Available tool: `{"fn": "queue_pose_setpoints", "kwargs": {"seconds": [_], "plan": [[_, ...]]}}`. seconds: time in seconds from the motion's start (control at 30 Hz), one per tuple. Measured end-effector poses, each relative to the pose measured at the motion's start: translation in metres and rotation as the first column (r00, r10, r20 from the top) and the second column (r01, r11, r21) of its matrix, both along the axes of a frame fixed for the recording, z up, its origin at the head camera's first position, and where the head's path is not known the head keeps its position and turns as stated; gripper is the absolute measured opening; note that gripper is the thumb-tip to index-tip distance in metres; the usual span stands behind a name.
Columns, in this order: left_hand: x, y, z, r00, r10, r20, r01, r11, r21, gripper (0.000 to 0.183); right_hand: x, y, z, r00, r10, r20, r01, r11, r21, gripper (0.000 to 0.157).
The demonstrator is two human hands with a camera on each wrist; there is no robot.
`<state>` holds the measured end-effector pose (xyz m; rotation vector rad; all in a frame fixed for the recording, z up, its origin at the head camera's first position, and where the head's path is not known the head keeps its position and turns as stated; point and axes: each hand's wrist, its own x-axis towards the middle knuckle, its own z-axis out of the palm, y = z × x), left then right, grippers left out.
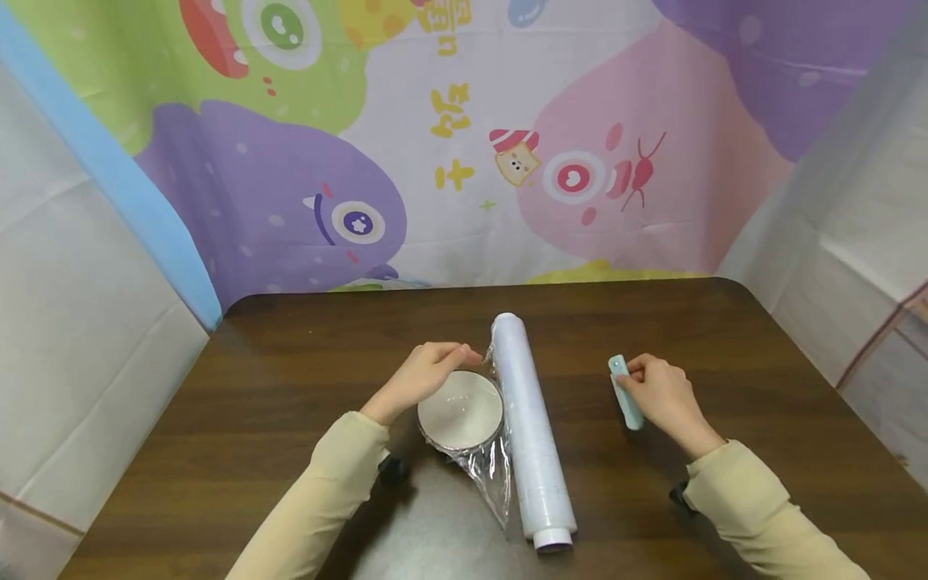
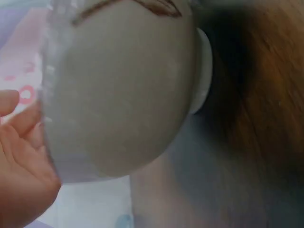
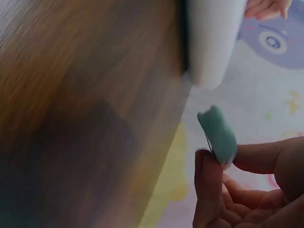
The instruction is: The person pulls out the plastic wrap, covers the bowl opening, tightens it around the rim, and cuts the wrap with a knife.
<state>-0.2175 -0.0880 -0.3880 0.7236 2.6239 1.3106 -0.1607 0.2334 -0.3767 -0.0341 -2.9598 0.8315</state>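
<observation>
A pale bowl (image 1: 460,411) stands at the middle of the table with clear plastic wrap (image 1: 491,475) over it, trailing to the roll. My left hand (image 1: 426,372) reaches over the bowl's far left rim, fingers loosely extended towards the roll; in the left wrist view the bowl's side (image 2: 123,95) hides part of the fingers. Beside the bowl lies the roll of plastic wrap (image 1: 532,427), lengthwise. To the right of it, my right hand (image 1: 663,395) pinches a small mint-green cutter (image 1: 627,399) between thumb and fingers. The right wrist view shows the cutter (image 3: 219,135) blurred; its blade cannot be made out.
Everything stands on a dark wooden table (image 1: 275,346). A curtain with cartoon monsters (image 1: 464,242) hangs behind its far edge, and pale cloth (image 1: 80,322) hangs at both sides.
</observation>
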Motion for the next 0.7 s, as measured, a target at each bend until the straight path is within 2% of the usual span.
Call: {"fn": "queue_pose_setpoints", "kwargs": {"seconds": [0.17,0.4,0.7], "plan": [[-0.008,0.0,-0.01,0.997,-0.053,0.048,0.052,0.999,0.007,0.04,-0.004,0.01,-0.008,0.997,-0.011,0.076,0.01,1.0,0.015,0.032],[-0.008,-0.001,-0.017,0.998,-0.037,0.042,0.038,0.999,-0.023,0.038,-0.008,0.014,-0.018,0.99,-0.023,0.138,0.019,0.999,0.03,0.033],[-0.01,-0.001,-0.026,0.997,-0.043,0.065,0.042,0.999,0.01,0.037,-0.01,0.021,-0.03,0.983,-0.041,0.181,0.029,0.997,0.067,0.034]]}}
